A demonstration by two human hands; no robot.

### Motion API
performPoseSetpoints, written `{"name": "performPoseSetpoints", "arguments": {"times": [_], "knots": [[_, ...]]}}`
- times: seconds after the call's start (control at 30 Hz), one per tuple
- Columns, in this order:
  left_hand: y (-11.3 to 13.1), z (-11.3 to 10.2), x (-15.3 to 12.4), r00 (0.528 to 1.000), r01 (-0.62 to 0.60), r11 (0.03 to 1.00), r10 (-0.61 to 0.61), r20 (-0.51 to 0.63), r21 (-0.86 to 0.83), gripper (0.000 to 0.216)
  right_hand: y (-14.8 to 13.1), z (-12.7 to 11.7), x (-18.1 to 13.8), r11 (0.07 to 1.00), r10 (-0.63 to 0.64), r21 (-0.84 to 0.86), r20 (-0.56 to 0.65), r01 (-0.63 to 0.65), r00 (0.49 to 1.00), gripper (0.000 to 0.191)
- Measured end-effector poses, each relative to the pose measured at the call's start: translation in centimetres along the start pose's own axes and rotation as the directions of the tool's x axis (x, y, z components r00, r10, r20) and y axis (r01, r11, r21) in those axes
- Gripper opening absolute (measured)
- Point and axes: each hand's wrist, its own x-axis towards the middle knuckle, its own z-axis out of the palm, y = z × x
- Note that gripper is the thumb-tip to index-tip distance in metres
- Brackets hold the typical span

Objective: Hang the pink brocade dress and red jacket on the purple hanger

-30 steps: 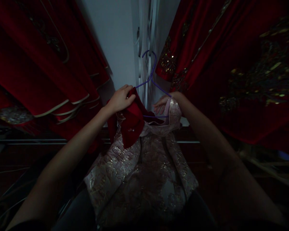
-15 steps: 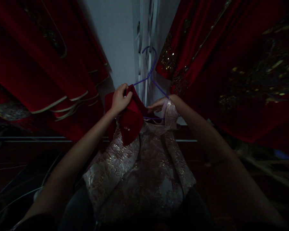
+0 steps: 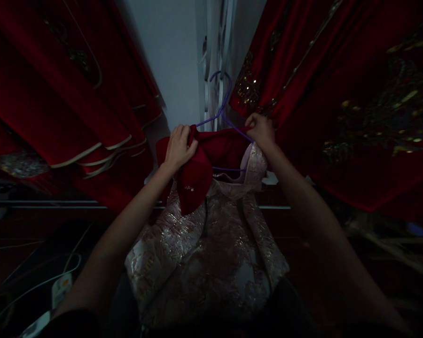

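A small pink and gold brocade dress hangs on a purple wire hanger in front of me. A red velvet garment is draped across the hanger's shoulders, over the dress. My left hand is closed on the red garment at the hanger's left shoulder. My right hand pinches the red garment at the hanger's right shoulder. The hanger's hook rises against a pale wall.
Red embroidered garments hang close on the left and on the right. A white power strip with cables lies low on the left. A pale wall with white hangers fills the gap ahead. The room is dim.
My right hand rose from the dress's pink shoulder and pulled the red garment across to the hanger's right side. My left hand stayed gripping the red cloth.
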Motion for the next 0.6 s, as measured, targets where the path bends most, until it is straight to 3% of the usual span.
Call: {"name": "performPoseSetpoints", "arguments": {"times": [0.23, 0.37, 0.47, 0.6], "knots": [[0.5, 1.1, -0.5, 1.0, 0.02, 0.999, -0.02, 0.0, 0.042, 0.013, 2.5, -5.6, -4.2, 0.938, -0.035, -0.343, -0.214, -0.041, 0.976, 0.015], [0.7, 1.6, -1.0, 0.998, 0.057, 0.997, -0.057, -0.018, 0.051, 0.015, 2.4, -7.2, -6.5, 0.894, -0.037, -0.439, -0.278, -0.092, 0.96, 0.021], [0.8, 1.8, -1.1, 0.996, 0.092, 0.995, -0.091, -0.025, 0.048, 0.014, 1.7, -6.9, -8.7, 0.934, -0.022, -0.354, -0.206, -0.053, 0.978, 0.019], [1.4, 2.1, -1.4, 0.992, 0.119, 0.992, -0.117, -0.039, 0.051, 0.015, 1.4, -5.0, -10.2, 0.999, 0.01, -0.04, -0.076, -0.013, 0.997, 0.017]]}}
